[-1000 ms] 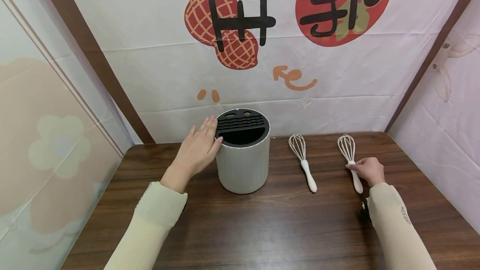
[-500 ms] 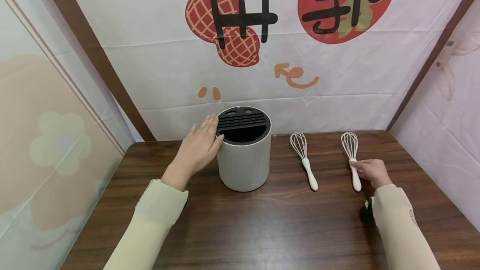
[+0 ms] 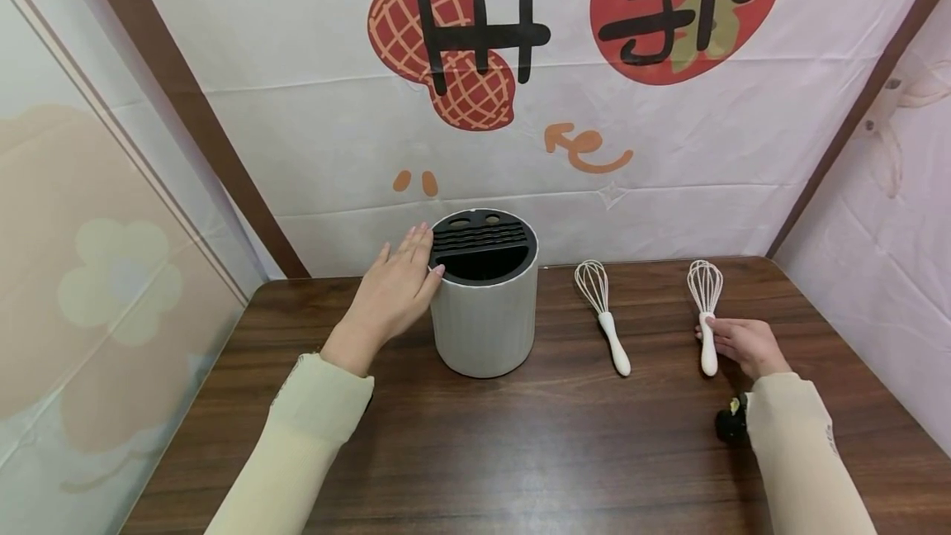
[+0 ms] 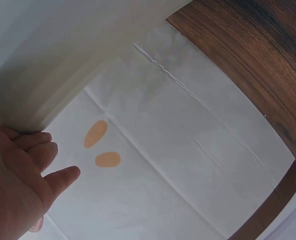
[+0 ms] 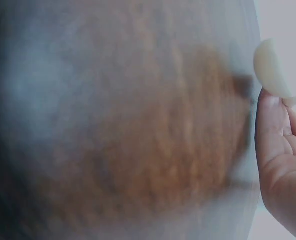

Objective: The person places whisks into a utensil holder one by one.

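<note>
We see the worktop (image 3: 520,452) and, standing upright on it, the bin (image 3: 486,329). Touching the bin's left side, our left hand (image 3: 390,291) rests with fingers fairly straight, gripping nothing. Well right of the bin, our right hand (image 3: 749,345) pinches a whisk (image 3: 708,347) between thumb and curled fingers. The other whisk (image 3: 607,327) lies right of the bin, nearer it. We judge the step in hand is taking up the pinched whisk; the next move calls for a firm grip.
</note>
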`<state>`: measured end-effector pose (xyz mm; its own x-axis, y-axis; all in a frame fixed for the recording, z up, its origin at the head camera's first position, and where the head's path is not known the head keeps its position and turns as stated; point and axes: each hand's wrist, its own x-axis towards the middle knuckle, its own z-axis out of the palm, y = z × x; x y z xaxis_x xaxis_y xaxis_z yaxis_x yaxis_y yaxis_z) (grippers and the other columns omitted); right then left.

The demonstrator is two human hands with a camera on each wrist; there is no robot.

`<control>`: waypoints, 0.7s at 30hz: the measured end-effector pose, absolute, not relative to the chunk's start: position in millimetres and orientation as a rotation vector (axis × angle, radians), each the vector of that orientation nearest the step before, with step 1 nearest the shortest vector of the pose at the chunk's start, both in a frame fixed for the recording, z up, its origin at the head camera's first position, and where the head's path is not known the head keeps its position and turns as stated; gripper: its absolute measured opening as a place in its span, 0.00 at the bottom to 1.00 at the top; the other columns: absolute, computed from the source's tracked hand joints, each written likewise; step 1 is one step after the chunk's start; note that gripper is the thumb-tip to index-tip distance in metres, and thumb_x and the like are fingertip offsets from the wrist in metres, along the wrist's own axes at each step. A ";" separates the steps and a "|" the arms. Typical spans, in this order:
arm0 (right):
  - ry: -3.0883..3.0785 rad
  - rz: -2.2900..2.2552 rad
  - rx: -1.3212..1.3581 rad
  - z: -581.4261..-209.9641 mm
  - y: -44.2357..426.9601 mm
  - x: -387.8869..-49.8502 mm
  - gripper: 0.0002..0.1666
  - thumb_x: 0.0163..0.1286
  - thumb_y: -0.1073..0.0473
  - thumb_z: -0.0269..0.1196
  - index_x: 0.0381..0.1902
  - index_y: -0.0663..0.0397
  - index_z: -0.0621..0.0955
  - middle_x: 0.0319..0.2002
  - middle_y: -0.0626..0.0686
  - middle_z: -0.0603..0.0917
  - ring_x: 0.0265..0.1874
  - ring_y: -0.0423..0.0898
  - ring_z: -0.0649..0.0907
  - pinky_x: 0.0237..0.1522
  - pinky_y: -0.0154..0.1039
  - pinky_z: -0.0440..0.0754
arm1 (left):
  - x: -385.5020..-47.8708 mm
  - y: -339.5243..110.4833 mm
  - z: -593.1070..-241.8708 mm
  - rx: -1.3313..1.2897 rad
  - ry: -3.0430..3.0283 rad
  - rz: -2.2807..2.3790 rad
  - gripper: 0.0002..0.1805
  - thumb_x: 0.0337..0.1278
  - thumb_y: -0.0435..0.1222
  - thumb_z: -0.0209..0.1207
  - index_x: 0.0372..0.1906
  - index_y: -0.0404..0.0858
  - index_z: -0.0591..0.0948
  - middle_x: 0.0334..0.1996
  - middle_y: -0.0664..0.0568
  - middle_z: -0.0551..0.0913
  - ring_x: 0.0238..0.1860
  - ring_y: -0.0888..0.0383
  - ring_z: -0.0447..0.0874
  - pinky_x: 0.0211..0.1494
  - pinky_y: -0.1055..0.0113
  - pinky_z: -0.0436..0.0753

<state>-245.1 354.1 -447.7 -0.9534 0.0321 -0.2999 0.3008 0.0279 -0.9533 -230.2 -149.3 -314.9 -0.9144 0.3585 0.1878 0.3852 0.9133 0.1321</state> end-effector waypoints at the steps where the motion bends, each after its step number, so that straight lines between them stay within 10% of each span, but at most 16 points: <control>1: 2.099 -2.033 0.345 -447.3 353.8 -244.9 0.31 0.73 0.63 0.52 0.63 0.84 0.57 0.29 0.46 0.85 0.31 0.35 0.84 0.35 0.30 0.82 | -230.1 -149.4 -315.0 -0.570 -2.916 -0.249 0.34 0.73 0.48 0.33 0.73 0.29 0.49 0.73 0.41 0.49 0.73 0.49 0.44 0.72 0.48 0.47; 21: 2.140 -2.179 0.292 -439.2 338.5 -240.6 0.37 0.71 0.61 0.56 0.63 0.85 0.55 0.30 0.45 0.85 0.32 0.36 0.84 0.35 0.29 0.81 | -229.1 -149.2 -313.3 -0.565 -2.935 -0.249 0.35 0.73 0.49 0.32 0.73 0.30 0.48 0.73 0.41 0.48 0.74 0.49 0.42 0.72 0.48 0.46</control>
<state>-240.6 338.5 -439.2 -0.9792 0.0801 -0.1863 0.1848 -0.0256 -0.9824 -229.1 -149.2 -313.3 -0.9192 0.3553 0.1699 0.3788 0.9156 0.1347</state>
